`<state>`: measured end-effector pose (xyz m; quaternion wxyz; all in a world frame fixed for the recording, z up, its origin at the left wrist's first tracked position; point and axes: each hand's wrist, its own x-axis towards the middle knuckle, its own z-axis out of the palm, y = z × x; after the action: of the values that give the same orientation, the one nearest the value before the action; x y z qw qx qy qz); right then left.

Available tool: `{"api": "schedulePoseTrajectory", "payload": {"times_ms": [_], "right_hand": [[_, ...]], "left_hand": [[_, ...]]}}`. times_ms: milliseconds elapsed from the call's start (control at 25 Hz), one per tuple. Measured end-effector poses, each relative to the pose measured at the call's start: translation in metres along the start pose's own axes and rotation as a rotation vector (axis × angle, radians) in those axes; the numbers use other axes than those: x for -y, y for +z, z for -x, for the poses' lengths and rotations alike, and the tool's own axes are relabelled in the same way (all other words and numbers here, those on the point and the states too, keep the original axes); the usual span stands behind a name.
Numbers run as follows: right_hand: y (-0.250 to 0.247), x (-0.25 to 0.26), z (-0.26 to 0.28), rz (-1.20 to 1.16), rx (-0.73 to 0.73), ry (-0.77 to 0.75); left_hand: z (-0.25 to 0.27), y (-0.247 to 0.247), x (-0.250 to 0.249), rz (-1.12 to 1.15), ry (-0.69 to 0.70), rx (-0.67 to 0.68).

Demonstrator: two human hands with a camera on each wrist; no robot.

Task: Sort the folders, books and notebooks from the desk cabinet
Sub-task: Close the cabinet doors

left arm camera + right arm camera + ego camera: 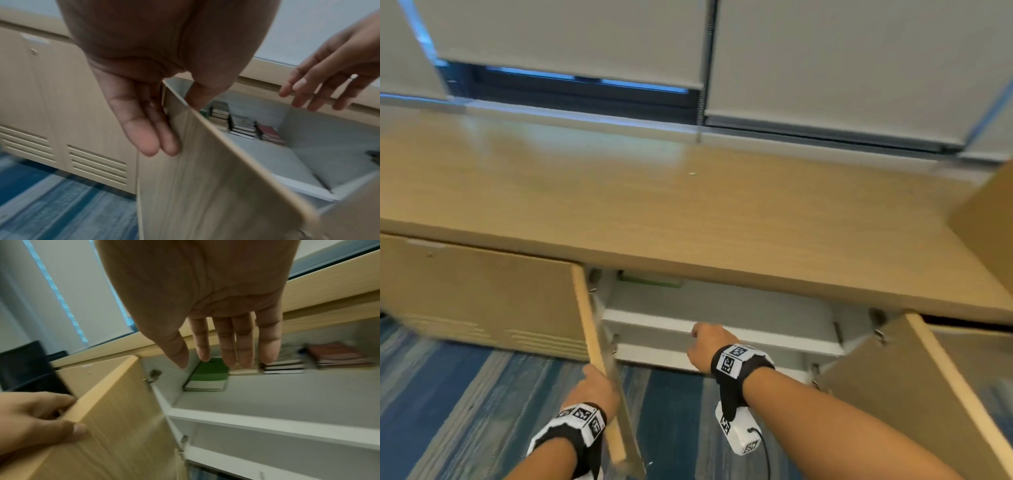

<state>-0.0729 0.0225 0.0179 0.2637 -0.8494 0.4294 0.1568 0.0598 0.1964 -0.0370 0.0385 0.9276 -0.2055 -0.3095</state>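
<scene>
The desk cabinet [722,330] stands open under the desktop, with a white shelf inside. On that shelf a green book [209,374] lies at the left. Beside it are stacks of books [221,116] and a red notebook [339,353] on top of the rightmost pile. My left hand [595,383] pinches the edge of the left cabinet door [599,359], thumb on its inner face and fingers on the outer face. My right hand [705,346] hovers in front of the open shelf, its fingers [236,356] straight and loose, holding nothing.
The right cabinet door [914,394] swings wide open at the lower right. A closed vented cabinet [482,301] stands to the left. Above is a bare wooden desktop [688,205], with window blinds behind it. Blue striped carpet [465,394] covers the floor. A lower shelf [287,456] lies beneath.
</scene>
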Motion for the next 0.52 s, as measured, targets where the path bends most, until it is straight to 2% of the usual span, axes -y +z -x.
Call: {"api": "schedulePoseTrajectory", "payload": {"times_ms": [80, 200, 320, 400, 440, 480, 520], "right_hand": [[-0.017, -0.059, 0.006, -0.022, -0.073, 0.125], [-0.043, -0.164, 0.027, -0.018, -0.192, 0.393], [-0.065, -0.271, 0.062, -0.02, -0.351, 0.686], [-0.069, -0.332, 0.093, -0.042, -0.419, 0.91], [-0.066, -0.364, 0.108, -0.068, -0.414, 1.026], [-0.059, -0.392, 0.12, -0.094, -0.358, 1.126], [-0.05, -0.416, 0.127, -0.118, -0.276, 1.144]], "left_hand": [[-0.004, 0.012, -0.04, 0.071, -0.004, -0.007], [-0.014, 0.017, -0.113, 0.039, 0.085, 0.007], [-0.016, 0.007, -0.174, -0.214, 0.285, 0.003], [-0.018, 0.004, -0.197, -0.292, 0.221, 0.122], [-0.021, 0.011, -0.202, -0.252, 0.183, 0.164], [-0.025, 0.013, -0.208, -0.171, 0.089, 0.211], [-0.034, 0.016, -0.215, -0.078, 0.059, 0.228]]}}
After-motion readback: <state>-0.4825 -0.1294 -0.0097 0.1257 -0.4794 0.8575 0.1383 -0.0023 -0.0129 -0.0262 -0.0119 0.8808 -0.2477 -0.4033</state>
